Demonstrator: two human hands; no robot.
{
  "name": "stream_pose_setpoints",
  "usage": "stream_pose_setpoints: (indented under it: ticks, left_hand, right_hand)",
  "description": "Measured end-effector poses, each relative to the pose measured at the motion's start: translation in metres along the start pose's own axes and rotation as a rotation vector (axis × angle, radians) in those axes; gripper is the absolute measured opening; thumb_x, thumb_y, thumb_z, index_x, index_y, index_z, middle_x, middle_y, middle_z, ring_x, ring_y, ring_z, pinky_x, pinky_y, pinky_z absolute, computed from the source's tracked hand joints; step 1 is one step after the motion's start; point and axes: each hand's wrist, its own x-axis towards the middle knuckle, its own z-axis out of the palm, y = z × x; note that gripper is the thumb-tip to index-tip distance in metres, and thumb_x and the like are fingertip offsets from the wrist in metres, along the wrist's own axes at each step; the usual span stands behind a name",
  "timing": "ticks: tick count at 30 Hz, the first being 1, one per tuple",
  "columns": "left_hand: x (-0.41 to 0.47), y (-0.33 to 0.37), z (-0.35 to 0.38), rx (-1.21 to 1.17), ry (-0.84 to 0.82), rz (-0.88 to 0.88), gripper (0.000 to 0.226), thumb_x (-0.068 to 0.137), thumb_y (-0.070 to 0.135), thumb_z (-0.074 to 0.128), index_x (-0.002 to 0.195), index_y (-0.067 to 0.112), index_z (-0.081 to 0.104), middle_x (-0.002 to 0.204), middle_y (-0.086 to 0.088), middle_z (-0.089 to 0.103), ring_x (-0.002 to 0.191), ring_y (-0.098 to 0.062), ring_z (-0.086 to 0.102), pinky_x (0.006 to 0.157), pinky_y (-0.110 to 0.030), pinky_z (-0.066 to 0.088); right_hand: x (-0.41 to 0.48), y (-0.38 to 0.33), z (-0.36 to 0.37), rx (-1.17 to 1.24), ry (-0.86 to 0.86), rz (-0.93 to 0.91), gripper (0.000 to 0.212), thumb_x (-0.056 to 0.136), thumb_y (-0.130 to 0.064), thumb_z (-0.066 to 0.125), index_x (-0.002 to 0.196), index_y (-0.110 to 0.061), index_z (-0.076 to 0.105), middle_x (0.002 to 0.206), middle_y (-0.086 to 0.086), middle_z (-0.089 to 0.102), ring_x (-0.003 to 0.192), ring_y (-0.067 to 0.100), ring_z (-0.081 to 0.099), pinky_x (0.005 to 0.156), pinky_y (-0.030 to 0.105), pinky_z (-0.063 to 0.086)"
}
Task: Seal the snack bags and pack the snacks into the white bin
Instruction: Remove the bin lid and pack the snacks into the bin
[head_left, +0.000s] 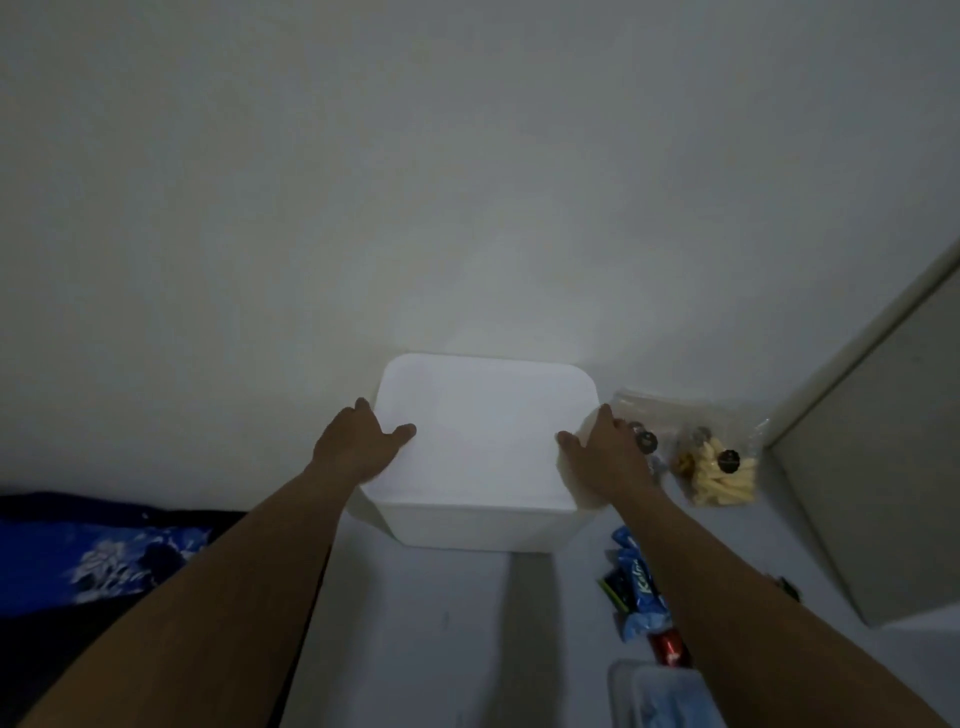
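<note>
The white bin stands on the white surface against the wall, its top a flat white face. My left hand grips its left edge, thumb on top and fingers over the side. My right hand grips the right edge the same way. Right of the bin lies a clear snack bag with pale yellow sticks and dark round pieces. A second clear bag shows partly behind my right hand. A blue snack packet lies near my right forearm, with a red wrapper below it.
A grey panel rises at the right, close to the snack bags. A blue patterned cloth lies at the left edge. A pale clear-blue item sits at the bottom. The wall stands right behind the bin.
</note>
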Motion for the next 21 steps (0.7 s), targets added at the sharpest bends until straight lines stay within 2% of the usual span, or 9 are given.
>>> stream_pose_setpoints:
  ticks: [1, 3, 5, 8, 11, 16, 21]
  left_hand:
    - [0.003, -0.002, 0.003, -0.059, -0.023, -0.008, 0.087, 0.081, 0.068, 0.058, 0.140, 0.007, 0.042, 0.135, -0.014, 0.055, 0.120, -0.033, 0.054, 0.096, -0.040, 0.048]
    - [0.008, -0.004, 0.009, -0.177, -0.056, -0.013, 0.078, 0.084, 0.060, 0.060, 0.141, 0.010, 0.042, 0.137, -0.012, 0.055, 0.121, -0.033, 0.054, 0.096, -0.037, 0.045]
    - [0.007, -0.001, 0.014, -0.278, -0.059, -0.031, 0.074, 0.088, 0.052, 0.061, 0.144, 0.010, 0.036, 0.138, -0.014, 0.053, 0.122, -0.035, 0.053, 0.095, -0.037, 0.042]
    - [0.002, 0.002, 0.025, -0.338, -0.014, -0.024, 0.072, 0.093, 0.045, 0.058, 0.145, 0.005, 0.027, 0.137, -0.019, 0.052, 0.121, -0.037, 0.053, 0.096, -0.040, 0.044]
    - [0.000, 0.000, 0.032, -0.346, 0.044, 0.015, 0.070, 0.093, 0.043, 0.059, 0.140, -0.001, 0.031, 0.135, -0.022, 0.052, 0.120, -0.039, 0.053, 0.097, -0.044, 0.046]
    - [-0.001, 0.000, 0.031, -0.380, 0.078, 0.028, 0.071, 0.091, 0.044, 0.060, 0.139, -0.001, 0.034, 0.136, -0.020, 0.050, 0.121, -0.038, 0.052, 0.099, -0.046, 0.045]
    - [-0.007, 0.002, 0.029, -0.438, 0.140, 0.036, 0.072, 0.091, 0.043, 0.061, 0.143, 0.004, 0.032, 0.141, -0.017, 0.041, 0.126, -0.037, 0.046, 0.105, -0.049, 0.041]
  right_hand:
    - [0.001, 0.002, 0.004, 0.059, 0.002, 0.028, 0.088, 0.091, -0.055, 0.052, 0.152, -0.003, 0.017, 0.148, 0.024, 0.037, 0.134, 0.041, 0.040, 0.107, 0.054, 0.039]
    - [0.004, 0.004, 0.009, 0.197, 0.011, 0.083, 0.086, 0.086, -0.056, 0.058, 0.145, 0.000, 0.030, 0.142, 0.021, 0.046, 0.126, 0.039, 0.049, 0.100, 0.050, 0.047]
    - [0.006, 0.004, 0.012, 0.299, 0.016, 0.122, 0.079, 0.083, -0.054, 0.063, 0.138, -0.001, 0.040, 0.132, 0.017, 0.055, 0.116, 0.036, 0.056, 0.092, 0.043, 0.052]
    - [0.010, 0.005, 0.014, 0.390, 0.043, 0.136, 0.069, 0.084, -0.043, 0.069, 0.133, -0.001, 0.045, 0.125, 0.015, 0.060, 0.107, 0.031, 0.059, 0.083, 0.036, 0.051]
    - [0.010, 0.005, 0.013, 0.450, 0.075, 0.135, 0.062, 0.084, -0.036, 0.073, 0.129, -0.002, 0.047, 0.117, 0.011, 0.060, 0.095, 0.023, 0.054, 0.078, 0.032, 0.046]
    - [0.010, 0.003, 0.011, 0.515, 0.146, 0.084, 0.066, 0.079, -0.035, 0.077, 0.128, -0.005, 0.046, 0.121, 0.010, 0.059, 0.099, 0.023, 0.056, 0.082, 0.037, 0.050]
    - [0.001, -0.003, 0.005, 0.425, 0.234, 0.034, 0.063, 0.074, -0.047, 0.075, 0.121, -0.010, 0.055, 0.118, 0.010, 0.062, 0.106, 0.030, 0.060, 0.087, 0.045, 0.053]
